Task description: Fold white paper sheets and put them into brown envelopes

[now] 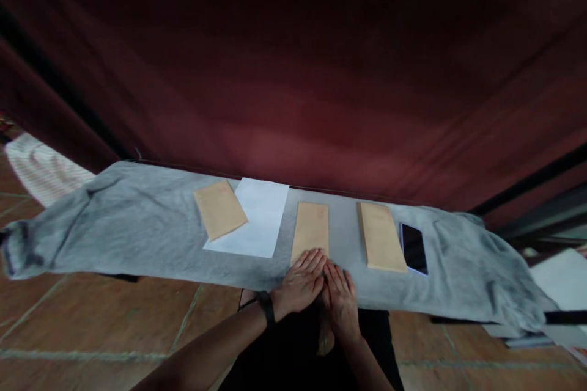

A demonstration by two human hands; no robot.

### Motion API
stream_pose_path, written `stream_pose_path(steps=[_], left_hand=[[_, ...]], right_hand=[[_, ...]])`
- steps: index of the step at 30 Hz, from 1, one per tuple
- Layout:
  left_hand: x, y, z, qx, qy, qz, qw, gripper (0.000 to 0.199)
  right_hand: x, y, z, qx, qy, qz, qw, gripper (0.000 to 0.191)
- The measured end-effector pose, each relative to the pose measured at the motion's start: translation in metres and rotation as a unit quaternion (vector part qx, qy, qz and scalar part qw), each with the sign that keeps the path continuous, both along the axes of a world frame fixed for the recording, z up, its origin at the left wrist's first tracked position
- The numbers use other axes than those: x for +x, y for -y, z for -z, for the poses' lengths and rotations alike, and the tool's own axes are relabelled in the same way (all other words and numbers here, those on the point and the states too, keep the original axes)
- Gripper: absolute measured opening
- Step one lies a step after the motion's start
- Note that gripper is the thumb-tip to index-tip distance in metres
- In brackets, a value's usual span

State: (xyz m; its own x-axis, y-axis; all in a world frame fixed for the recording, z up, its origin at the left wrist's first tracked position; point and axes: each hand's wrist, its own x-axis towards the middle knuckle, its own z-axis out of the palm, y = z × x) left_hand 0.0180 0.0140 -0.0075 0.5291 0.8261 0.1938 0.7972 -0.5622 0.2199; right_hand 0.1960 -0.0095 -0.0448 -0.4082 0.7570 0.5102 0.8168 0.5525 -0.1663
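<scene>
A brown paper envelope [312, 226] lies upright on the grey cloth right in front of me, with a faint reddish mark near its top right corner. My left hand [302, 281] rests flat across the envelope's lower end, fingers stretched out. Close beside it, my right hand [340, 302] lies flat too, fingertips at the envelope's lower right corner and touching or nearly touching the left hand. Neither hand grasps anything. The envelope's bottom edge is hidden under the hands.
To the right sits a thick stack of brown envelopes [384, 238], with a phone [414, 248] beside it. On the left, another brown envelope [220, 211] partly overlaps white paper [261, 220]. Grey cloth [151, 220] covers the narrow surface. Behind it hangs a dark red curtain-like sheet [293, 104].
</scene>
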Motion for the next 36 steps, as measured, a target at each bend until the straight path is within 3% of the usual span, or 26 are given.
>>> stream_pose_path(steps=[12,19,26,36], left_hand=[[0.020,-0.108,0.007,-0.015,-0.030,-0.114,0.993,0.062],[0.023,-0.149,0.012,0.022,-0.011,-0.176,0.984,0.073],[0.031,-0.169,0.010,-0.006,-0.039,-0.175,0.984,0.071],[0.030,-0.160,0.003,-0.025,-0.011,-0.126,0.992,0.067]], right_hand=[[-0.005,0.001,-0.006,-0.017,-0.017,0.025,0.999,0.050],[-0.015,0.001,-0.013,-0.007,-0.066,0.053,0.996,0.047],[-0.019,-0.001,-0.010,-0.005,-0.064,0.074,0.995,0.046],[-0.019,0.002,-0.017,-0.013,-0.061,0.065,0.996,0.045]])
